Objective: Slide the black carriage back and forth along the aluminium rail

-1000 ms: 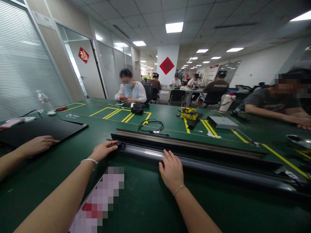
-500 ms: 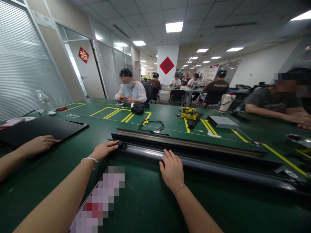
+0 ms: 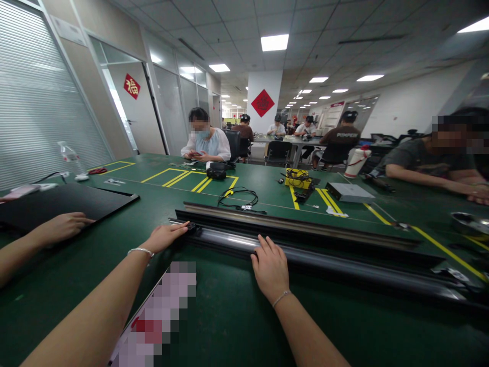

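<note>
A long dark tube-like bar [image 3: 324, 265] with a glossy rounded top lies across the green table in front of me. At its left end sits a small black fitting [image 3: 194, 228], and the fingertips of my left hand [image 3: 167, 237] are closed together on it; its thumb is mostly hidden. Over the bar's near side, my right hand [image 3: 270, 268] rests with fingers stretched out and slightly apart, steadying nothing else. Just behind the bar, a long black channel-shaped rail [image 3: 298, 224] lies roughly parallel to it.
Another person's hand [image 3: 66, 228] rests on a flat black panel [image 3: 76, 201] at left. A coiled black cable [image 3: 239, 196], a yellow box [image 3: 298, 178] and a grey metal box [image 3: 350, 192] lie beyond the rails. A pixelated flat item [image 3: 168, 300] is near me. People sit across and at right.
My left hand has shifted very slightly to the right at the fitting. My right hand and the bar stay where they were.
</note>
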### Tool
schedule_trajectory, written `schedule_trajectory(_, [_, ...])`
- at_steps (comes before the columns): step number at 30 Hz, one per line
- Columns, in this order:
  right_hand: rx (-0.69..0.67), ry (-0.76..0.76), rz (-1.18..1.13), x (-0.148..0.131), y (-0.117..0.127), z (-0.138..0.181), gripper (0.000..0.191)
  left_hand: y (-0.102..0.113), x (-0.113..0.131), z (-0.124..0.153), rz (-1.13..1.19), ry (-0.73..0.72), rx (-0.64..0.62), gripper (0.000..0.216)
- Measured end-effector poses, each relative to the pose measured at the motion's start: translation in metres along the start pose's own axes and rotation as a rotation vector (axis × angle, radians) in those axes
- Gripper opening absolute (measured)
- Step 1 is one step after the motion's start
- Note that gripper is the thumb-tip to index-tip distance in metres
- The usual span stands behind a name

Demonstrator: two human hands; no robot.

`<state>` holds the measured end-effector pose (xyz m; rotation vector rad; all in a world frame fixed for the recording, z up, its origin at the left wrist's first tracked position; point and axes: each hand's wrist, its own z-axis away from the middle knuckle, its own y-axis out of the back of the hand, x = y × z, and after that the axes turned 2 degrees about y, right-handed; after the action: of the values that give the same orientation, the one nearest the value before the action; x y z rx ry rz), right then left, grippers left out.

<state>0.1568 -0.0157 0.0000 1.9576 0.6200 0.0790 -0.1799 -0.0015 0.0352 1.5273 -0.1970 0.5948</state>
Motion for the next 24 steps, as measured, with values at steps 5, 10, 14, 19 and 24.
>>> schedule_trajectory(5, [0.000, -0.004, -0.007, -0.001, 0.002, -0.001, 0.023, -0.003, 0.009, 0.004, -0.018, 0.006, 0.010, 0.048])
schedule_trajectory(10, [-0.003, -0.006, 0.002, 0.000, 0.001, 0.000, 0.022, -0.005, 0.011, 0.006, -0.034, 0.003, 0.006, 0.046])
schedule_trajectory(14, [-0.004, 0.002, 0.008, 0.001, -0.001, 0.000, 0.022, -0.008, 0.010, 0.009, -0.045, -0.017, 0.021, 0.050])
schedule_trajectory(19, [-0.002, 0.005, 0.007, 0.001, 0.000, 0.000, 0.023, -0.010, 0.006, 0.011, -0.064, -0.050, 0.028, 0.055])
schedule_trajectory(24, [0.003, 0.004, 0.008, 0.001, 0.000, 0.000, 0.024, -0.013, 0.005, 0.009, -0.106, -0.020, 0.051, 0.055])
